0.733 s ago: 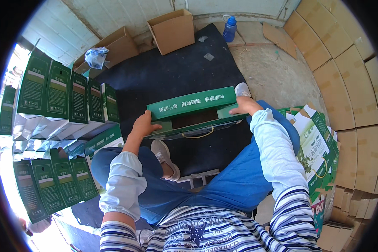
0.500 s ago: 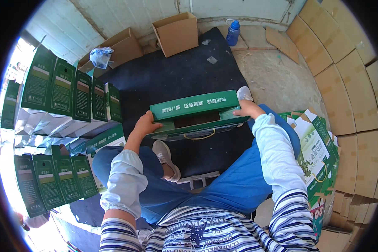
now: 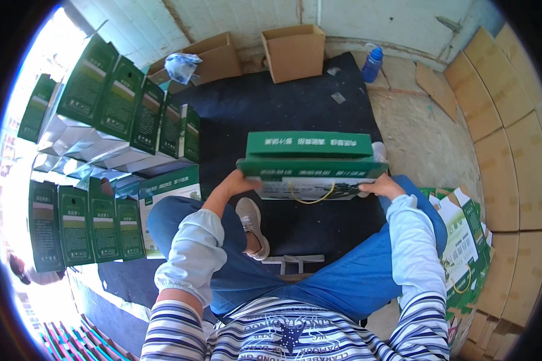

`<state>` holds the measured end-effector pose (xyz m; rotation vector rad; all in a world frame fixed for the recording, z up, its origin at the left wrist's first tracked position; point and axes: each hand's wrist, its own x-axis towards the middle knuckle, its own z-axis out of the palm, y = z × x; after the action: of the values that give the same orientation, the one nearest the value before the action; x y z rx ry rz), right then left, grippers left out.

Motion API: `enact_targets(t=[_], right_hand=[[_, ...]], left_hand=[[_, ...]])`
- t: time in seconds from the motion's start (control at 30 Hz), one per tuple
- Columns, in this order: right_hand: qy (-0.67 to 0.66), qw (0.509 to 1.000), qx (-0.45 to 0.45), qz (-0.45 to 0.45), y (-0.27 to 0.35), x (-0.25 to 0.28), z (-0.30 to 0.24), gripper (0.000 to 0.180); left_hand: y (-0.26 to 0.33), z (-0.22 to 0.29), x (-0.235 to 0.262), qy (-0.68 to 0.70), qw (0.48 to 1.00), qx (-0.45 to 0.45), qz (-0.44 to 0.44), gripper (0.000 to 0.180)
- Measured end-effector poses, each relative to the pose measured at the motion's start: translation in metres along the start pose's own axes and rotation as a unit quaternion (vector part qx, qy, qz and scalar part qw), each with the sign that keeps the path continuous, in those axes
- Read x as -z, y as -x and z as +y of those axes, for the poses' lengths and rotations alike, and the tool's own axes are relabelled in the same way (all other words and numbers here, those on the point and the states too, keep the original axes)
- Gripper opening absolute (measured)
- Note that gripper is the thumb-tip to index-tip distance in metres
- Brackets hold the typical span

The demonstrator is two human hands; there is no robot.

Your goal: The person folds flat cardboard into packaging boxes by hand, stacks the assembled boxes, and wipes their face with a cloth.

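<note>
The person sits low with knees apart and holds a green gift box (image 3: 310, 159) out in front, toward twelve o'clock from the lap and above the dark mat (image 3: 283, 108). The left hand (image 3: 238, 182) clasps the box's left end, its grip closed around the lower corner; the right hand (image 3: 379, 186) clasps the right end the same way, fingers wrapped on the edge. A yellow cord handle (image 3: 310, 197) loops down from the underside, and a printed panel shows just below the green top, so the box looks only partly squared up. My judgement is that the step in hand is shaping or closing this box. The next move probably calls for both hands pressing the ends evenly so the flaps seat without creasing.

At nine to ten o'clock, finished green boxes (image 3: 126, 114) stand upright in rows, with a second row (image 3: 78, 225) at eight o'clock. At three to four o'clock a stack of flat green cartons (image 3: 464, 240) leans beside the right knee. Two open brown cardboard boxes (image 3: 292, 51) sit at twelve o'clock against a pale tiled wall, a crumpled plastic bag (image 3: 180, 63) lies in the one at eleven o'clock, and a blue bottle (image 3: 372, 63) stands at one o'clock. Flattened brown cardboard (image 3: 512, 138) lines the right side, over a rough concrete floor (image 3: 427, 138).
</note>
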<state>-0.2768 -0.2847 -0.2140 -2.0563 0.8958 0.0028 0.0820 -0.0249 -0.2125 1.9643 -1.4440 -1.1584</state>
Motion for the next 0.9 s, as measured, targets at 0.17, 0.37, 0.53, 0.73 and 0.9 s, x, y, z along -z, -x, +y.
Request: enact_targets(t=[0.17, 0.37, 0.53, 0.73, 0.9], right_hand=[[-0.229, 0.964, 0.043, 0.126, -0.024, 0.033, -0.035, 0.047], [-0.382, 0.871, 0.215, 0.224, -0.006, 0.05, -0.172, 0.043], [-0.39, 0.842, 0.336, 0.16, 0.015, 0.024, -0.286, 0.042], [-0.306, 0.927, 0.204, -0.076, 0.034, -0.091, -0.334, 0.043], [-0.275, 0.929, 0.092, -0.23, 0.011, -0.21, -0.307, 0.047]], left_hand=[[-0.007, 0.08, 0.041, 0.23, 0.909, -0.11, 0.33, 0.06], [0.105, 0.222, 0.132, 0.031, 0.775, -0.269, 0.571, 0.045], [0.235, 0.263, 0.18, -0.209, 0.622, -0.209, 0.725, 0.043], [0.309, 0.193, 0.193, -0.287, 0.632, 0.125, 0.709, 0.053], [0.324, 0.023, 0.179, -0.181, 0.747, 0.276, 0.577, 0.059]])
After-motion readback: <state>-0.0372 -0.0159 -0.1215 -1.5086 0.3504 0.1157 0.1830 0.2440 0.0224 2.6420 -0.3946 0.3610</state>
